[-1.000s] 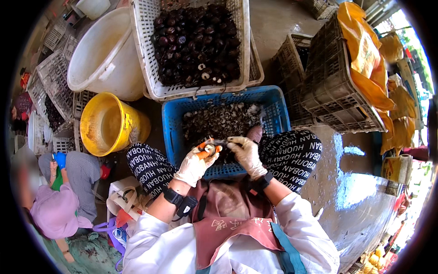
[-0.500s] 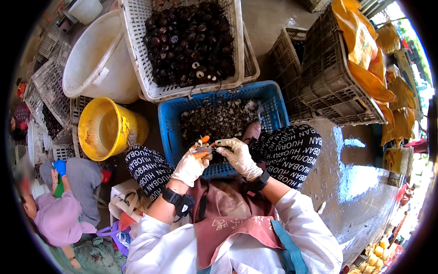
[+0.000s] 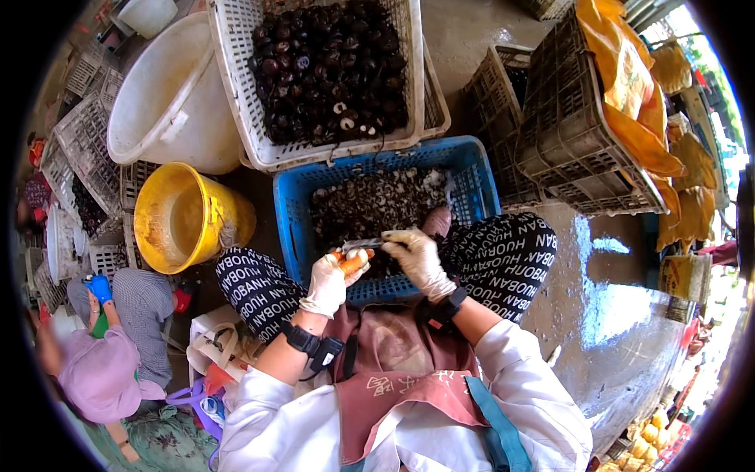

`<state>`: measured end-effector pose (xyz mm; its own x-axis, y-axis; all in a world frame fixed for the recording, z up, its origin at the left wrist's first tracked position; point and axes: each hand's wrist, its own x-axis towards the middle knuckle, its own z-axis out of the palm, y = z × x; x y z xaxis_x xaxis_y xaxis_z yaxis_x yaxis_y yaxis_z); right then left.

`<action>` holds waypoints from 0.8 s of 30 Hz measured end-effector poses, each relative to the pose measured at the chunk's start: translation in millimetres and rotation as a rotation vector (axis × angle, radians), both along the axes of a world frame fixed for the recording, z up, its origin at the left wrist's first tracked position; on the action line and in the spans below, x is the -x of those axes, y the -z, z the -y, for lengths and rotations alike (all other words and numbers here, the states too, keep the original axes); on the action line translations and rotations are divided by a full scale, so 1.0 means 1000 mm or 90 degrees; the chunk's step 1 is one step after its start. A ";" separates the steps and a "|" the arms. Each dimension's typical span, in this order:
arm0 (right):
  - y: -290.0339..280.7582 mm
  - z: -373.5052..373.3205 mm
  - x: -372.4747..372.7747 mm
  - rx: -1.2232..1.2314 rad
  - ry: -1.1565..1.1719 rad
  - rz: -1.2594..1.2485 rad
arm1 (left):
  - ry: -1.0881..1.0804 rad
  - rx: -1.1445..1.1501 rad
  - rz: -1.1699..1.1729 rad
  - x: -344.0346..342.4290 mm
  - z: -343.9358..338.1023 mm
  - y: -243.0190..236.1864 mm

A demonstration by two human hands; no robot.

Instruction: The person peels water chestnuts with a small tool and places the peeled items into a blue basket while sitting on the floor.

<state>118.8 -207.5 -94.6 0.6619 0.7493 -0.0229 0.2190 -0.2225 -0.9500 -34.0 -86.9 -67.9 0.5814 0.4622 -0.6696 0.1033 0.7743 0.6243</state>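
Observation:
My left hand [image 3: 330, 281], in a white glove with orange coverings on thumb and finger, grips a small pale water chestnut [image 3: 359, 254]. My right hand [image 3: 417, 259], also gloved, is closed on a slim metal peeling knife [image 3: 366, 244], whose blade reaches across to the water chestnut. Both hands are over the near side of a blue crate [image 3: 285, 228], between my knees. Dark and whitish peelings [image 3: 377, 200] cover the crate's bottom. Beyond it, a white crate [image 3: 236, 118] holds many dark unpeeled water chestnuts [image 3: 322, 71], with a few pale ones at its near side.
Left of the blue crate stand a yellow bucket [image 3: 206, 220] and a big whitish tub [image 3: 130, 126]. Stacked dark crates [image 3: 566, 134] with orange sacks [image 3: 629, 79] rise at the right. Another person [image 3: 98, 370] in a purple top sits at the lower left. The floor [image 3: 582, 299] at right is wet.
My right hand has shifted slightly away from the left one, and more of the knife shows between them. The pale water chestnut is plainer to see. The co-worker's blue-gloved hand has moved slightly.

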 end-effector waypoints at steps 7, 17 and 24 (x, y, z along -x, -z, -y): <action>0.022 0.009 -0.010 0.064 0.068 -0.056 | 0.005 -0.016 0.026 -0.004 0.004 -0.016; 0.000 0.000 0.004 0.012 -0.005 -0.085 | 0.009 0.207 0.178 0.013 -0.010 0.007; 0.009 0.008 -0.011 0.039 0.023 -0.116 | 0.046 0.162 0.096 0.005 -0.011 -0.009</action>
